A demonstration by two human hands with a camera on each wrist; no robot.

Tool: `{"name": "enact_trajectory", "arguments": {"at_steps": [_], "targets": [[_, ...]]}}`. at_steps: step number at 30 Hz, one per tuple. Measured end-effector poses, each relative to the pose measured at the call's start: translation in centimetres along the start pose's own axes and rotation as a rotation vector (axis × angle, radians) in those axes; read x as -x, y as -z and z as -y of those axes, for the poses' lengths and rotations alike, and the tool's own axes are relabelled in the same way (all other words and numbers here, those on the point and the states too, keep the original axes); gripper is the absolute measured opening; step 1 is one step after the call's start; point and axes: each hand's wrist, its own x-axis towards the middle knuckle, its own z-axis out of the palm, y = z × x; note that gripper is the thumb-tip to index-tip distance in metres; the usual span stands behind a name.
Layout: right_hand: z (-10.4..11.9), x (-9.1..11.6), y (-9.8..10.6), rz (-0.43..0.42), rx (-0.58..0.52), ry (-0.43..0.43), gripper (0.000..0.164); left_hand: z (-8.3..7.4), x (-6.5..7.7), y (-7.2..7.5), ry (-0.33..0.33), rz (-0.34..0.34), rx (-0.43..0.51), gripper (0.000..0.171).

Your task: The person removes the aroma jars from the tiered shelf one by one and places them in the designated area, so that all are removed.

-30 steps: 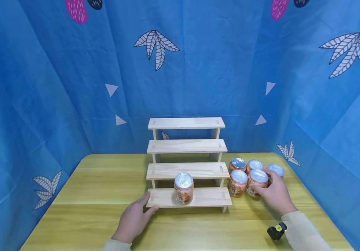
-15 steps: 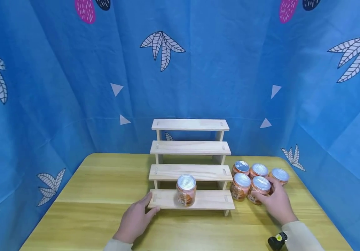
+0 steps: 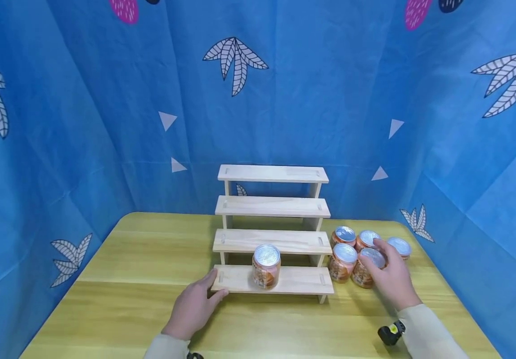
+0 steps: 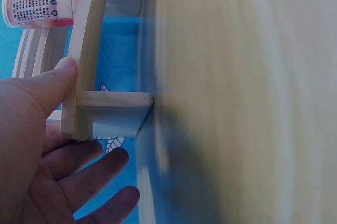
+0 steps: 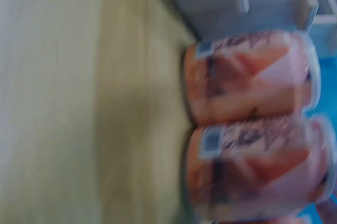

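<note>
A pale wooden step stand (image 3: 272,238) is on the table, and one jar with a silver lid and orange label (image 3: 266,269) stands on its lowest step. My left hand (image 3: 190,310) pinches the left end of that step, thumb (image 4: 63,77) on its front edge and other fingers spread below. Right of the stand is a cluster of several like jars. Over the front-right jar (image 3: 362,274) my right hand (image 3: 391,280) is spread, thumb and fingers around and above its lid. Two front jars fill the right wrist view, the nearer jar (image 5: 258,171) with a blurred fingertip beside its lid.
The wood-patterned table (image 3: 141,289) extends left of and in front of the stand. A blue printed curtain (image 3: 312,99) closes in the back and both sides. One more jar (image 3: 400,247) stands at the cluster's far right, just past my right hand.
My right hand's fingers have risen from the front-right jar's sides to around its lid. My left hand keeps its hold on the step. The head view has shifted slightly.
</note>
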Motion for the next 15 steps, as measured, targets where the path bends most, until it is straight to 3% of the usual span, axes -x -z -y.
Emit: {"name": "enact_trajectory", "arguments": {"at_steps": [7, 15], "targets": [[3.3, -0.6, -1.1, 0.037, 0.024, 0.081, 0.069, 0.4, 0.2, -0.1, 0.007, 0.006, 0.005, 0.071], [7.0, -1.4, -3.6, 0.129, -0.067, 0.153, 0.060, 0.3, 0.0, 0.0, -0.016, -0.009, -0.008, 0.071]]}}
